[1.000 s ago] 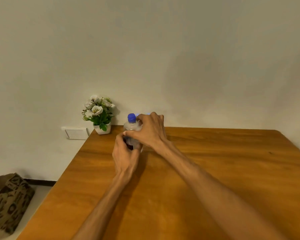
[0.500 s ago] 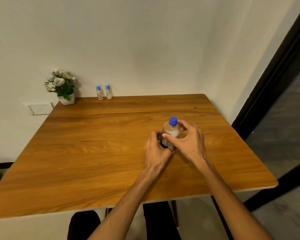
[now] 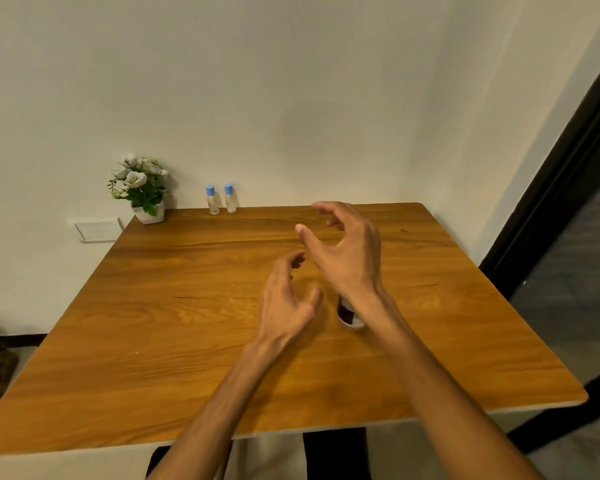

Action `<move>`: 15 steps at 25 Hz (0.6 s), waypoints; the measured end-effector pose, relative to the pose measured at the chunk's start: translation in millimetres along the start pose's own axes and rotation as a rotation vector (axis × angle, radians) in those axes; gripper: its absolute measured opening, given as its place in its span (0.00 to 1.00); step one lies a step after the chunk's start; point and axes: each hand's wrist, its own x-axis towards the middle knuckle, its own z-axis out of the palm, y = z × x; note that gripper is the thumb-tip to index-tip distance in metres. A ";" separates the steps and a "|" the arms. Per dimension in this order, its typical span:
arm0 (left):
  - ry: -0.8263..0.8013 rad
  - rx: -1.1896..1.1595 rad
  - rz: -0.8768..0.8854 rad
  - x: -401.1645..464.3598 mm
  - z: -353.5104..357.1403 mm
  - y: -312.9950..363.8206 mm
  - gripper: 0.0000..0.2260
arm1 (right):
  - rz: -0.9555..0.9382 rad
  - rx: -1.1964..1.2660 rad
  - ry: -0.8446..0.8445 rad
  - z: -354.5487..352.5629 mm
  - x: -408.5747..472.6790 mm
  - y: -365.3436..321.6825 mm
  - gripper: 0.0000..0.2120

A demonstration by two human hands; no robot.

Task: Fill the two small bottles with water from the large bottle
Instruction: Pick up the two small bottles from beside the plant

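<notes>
Two small clear bottles with light blue caps, one (image 3: 212,200) on the left and one (image 3: 230,198) on the right, stand side by side at the table's far edge against the wall. The large bottle (image 3: 349,314) stands near the middle of the table; only its lower part with a dark label shows, the rest is hidden behind my right wrist. My right hand (image 3: 343,250) hovers above and beyond it, fingers spread, holding nothing. Just left of the large bottle is my left hand (image 3: 286,295), also open and holding nothing.
A wooden table (image 3: 174,327) fills the view, pushed against a white wall. A white pot of white flowers (image 3: 140,188) sits at its far left corner. A wall socket plate (image 3: 96,229) is left of the table. A dark door frame (image 3: 565,188) runs along the right.
Both hands have let go of the large bottle, which now stands on the table, and have risen away from it. The view has shifted slightly.
</notes>
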 end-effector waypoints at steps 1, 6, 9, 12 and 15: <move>0.077 0.009 -0.013 16.0 -13.5 -12.3 0.25 | 0.028 0.044 -0.050 22.2 10.5 -9.1 0.17; 0.232 0.186 -0.249 128.4 -75.8 -93.3 0.16 | 0.230 0.032 -0.266 161.5 74.1 -1.7 0.14; 0.278 0.267 -0.308 195.7 -93.0 -138.9 0.18 | 0.317 -0.033 -0.320 229.8 113.0 26.8 0.19; 0.309 0.323 -0.359 254.4 -94.3 -191.5 0.24 | 0.369 -0.049 -0.350 295.3 151.6 58.8 0.28; 0.303 0.333 -0.402 290.3 -90.1 -231.8 0.29 | 0.368 -0.077 -0.355 343.6 173.4 82.2 0.29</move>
